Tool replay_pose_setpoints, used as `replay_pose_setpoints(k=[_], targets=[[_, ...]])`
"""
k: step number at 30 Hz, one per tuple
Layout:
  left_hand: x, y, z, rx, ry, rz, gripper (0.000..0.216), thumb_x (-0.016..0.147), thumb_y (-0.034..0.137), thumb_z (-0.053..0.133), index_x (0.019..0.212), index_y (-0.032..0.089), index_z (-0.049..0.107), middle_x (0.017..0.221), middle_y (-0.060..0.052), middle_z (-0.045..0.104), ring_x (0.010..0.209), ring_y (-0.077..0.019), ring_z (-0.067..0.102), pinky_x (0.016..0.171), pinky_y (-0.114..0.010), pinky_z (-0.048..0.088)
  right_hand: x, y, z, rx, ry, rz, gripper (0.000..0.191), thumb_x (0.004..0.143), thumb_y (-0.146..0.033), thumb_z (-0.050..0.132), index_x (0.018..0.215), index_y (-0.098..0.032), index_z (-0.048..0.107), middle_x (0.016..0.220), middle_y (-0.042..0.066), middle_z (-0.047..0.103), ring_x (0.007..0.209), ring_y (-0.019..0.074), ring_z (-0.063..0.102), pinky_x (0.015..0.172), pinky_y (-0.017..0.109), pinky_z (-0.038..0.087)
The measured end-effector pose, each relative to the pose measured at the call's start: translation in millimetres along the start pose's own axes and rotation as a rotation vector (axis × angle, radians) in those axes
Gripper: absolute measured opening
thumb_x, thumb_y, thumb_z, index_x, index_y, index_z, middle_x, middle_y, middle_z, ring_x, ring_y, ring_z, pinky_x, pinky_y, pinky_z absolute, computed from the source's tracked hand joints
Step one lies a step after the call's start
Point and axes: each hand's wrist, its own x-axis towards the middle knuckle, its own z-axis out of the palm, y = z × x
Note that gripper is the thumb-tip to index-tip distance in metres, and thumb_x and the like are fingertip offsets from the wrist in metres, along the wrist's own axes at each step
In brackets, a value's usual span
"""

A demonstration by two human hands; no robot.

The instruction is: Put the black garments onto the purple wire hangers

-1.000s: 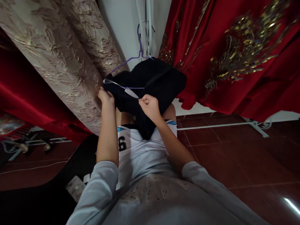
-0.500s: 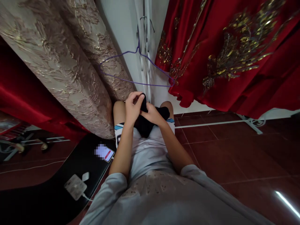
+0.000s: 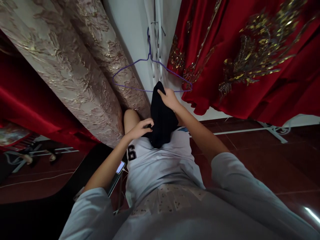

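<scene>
Both your hands are gripping the same black garment right now. Your left hand is pinching its lower edge down by your knee, fingers curled into the cloth, and your right hand is holding the top end higher up, raised almost to the bottom bar of the purple wire hanger. So the garment is getting stretched lengthwise between the two hands, hanging over your lap just above the white shorts with the black number printed on the leg.

Closer to you, your grey sleeves are filling the bottom of the view. Off to your left a phone is peeking out from under your forearm, lying on a dark surface; its screen is glowing.

Further out, the hanger is dangling bare from a white rack pole against the wall, with its bar just beside the top of the garment; can't tell if they're actually touching. A beige embroidered dress is hanging on the left of it, and a red dress with gold sequin work is hanging on the right. The red tiled floor is running underneath everything.
</scene>
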Motion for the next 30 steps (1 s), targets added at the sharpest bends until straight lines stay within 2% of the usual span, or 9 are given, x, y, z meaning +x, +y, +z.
replay_pose_setpoints(k=[3,8,11,14,19,21,24,26,30], targets=[[-2.6,-5.6,0.0,-0.182,-0.031,-0.104,0.015,0.082,0.030,0.073,0.084,0.019,0.063,0.086,-0.003,0.062,0.087,-0.0232,0.063,0.084,-0.029,0.051,-4.1,8.0,-23.1,0.030,0.043,0.043,0.037,0.092,-0.038,0.069,0.064,-0.020,0.051,0.061,0.000,0.047,0.078,0.0208,0.061,0.089,0.040,0.056],[-18.9,-17.6,-49.8,-0.187,0.393,-0.339,0.025,0.075,-0.003,0.079,0.076,0.019,0.068,0.074,-0.001,0.066,0.076,-0.0212,0.065,0.091,-0.026,0.052,-6.8,1.0,-74.6,-0.005,0.057,0.039,0.044,0.085,-0.035,0.078,0.060,-0.020,0.046,0.059,-0.002,0.038,0.070,0.0159,0.053,0.075,0.032,0.054],[-16.3,-3.0,-104.5,-0.168,0.620,-0.229,0.032,0.087,-0.012,0.059,0.080,0.018,0.068,0.091,-0.002,0.068,0.098,-0.0166,0.064,0.106,-0.021,0.043,-9.4,-5.7,-83.3,-0.058,0.031,0.017,0.047,0.087,-0.035,0.077,0.058,-0.020,0.042,0.059,-0.002,0.036,0.065,0.0136,0.050,0.070,0.030,0.053],[7.8,26.1,-141.3,-0.118,0.802,0.022,0.029,0.090,-0.008,0.062,0.079,0.019,0.066,0.104,-0.002,0.068,0.115,-0.0168,0.058,0.117,-0.026,0.036,-12.8,-10.0,-75.6,-0.025,0.058,0.040,0.049,0.086,-0.034,0.077,0.057,-0.020,0.040,0.058,-0.002,0.035,0.064,0.0138,0.051,0.068,0.030,0.053],[64.7,65.7,-148.9,0.043,0.700,0.198,0.029,0.084,-0.006,0.073,0.092,0.021,0.065,0.100,0.000,0.066,0.109,-0.0211,0.056,0.119,-0.039,0.033,-32.9,-25.9,-74.2,0.058,0.001,0.047,0.027,0.081,-0.032,0.078,0.070,-0.019,0.057,0.066,0.000,0.055,0.079,0.0214,0.063,0.079,0.039,0.059],[76.9,72.7,-148.6,0.075,0.621,0.170,0.029,0.082,-0.004,0.075,0.093,0.021,0.064,0.101,-0.002,0.066,0.111,-0.0228,0.055,0.121,-0.040,0.030,-43.4,-35.9,-90.6,-0.040,0.021,-0.054,0.019,0.081,-0.033,0.076,0.086,-0.019,0.066,0.088,0.005,0.069,0.097,0.0262,0.068,0.090,0.044,0.059],[80.4,78.2,-155.5,0.199,0.504,0.121,0.023,0.086,0.002,0.075,0.091,0.021,0.062,0.098,-0.004,0.062,0.112,-0.0242,0.049,0.124,-0.044,0.021,-47.0,-43.1,-132.2,-0.243,0.198,-0.199,0.033,0.084,-0.040,0.074,0.110,-0.019,0.071,0.122,0.011,0.069,0.122,0.0300,0.064,0.102,0.047,0.055],[77.7,80.4,-163.3,0.246,0.496,0.119,0.021,0.087,0.008,0.078,0.089,0.021,0.061,0.097,-0.005,0.058,0.114,-0.0247,0.046,0.124,-0.046,0.020,-38.1,-40.4,-163.1,-0.314,0.235,-0.214,0.038,0.088,-0.050,0.068,0.109,-0.019,0.074,0.120,0.013,0.072,0.119,0.0285,0.067,0.096,0.043,0.057],[76.0,77.1,-172.5,0.055,0.702,0.156,0.027,0.091,0.027,0.082,0.081,0.022,0.057,0.086,-0.002,0.055,0.105,-0.0210,0.045,0.117,-0.040,0.028,-7.7,-36.6,-200.8,-0.296,-0.011,-0.141,0.064,0.094,-0.071,0.047,0.093,-0.015,0.078,0.091,0.015,0.076,0.086,0.0185,0.075,0.068,0.034,0.056]])
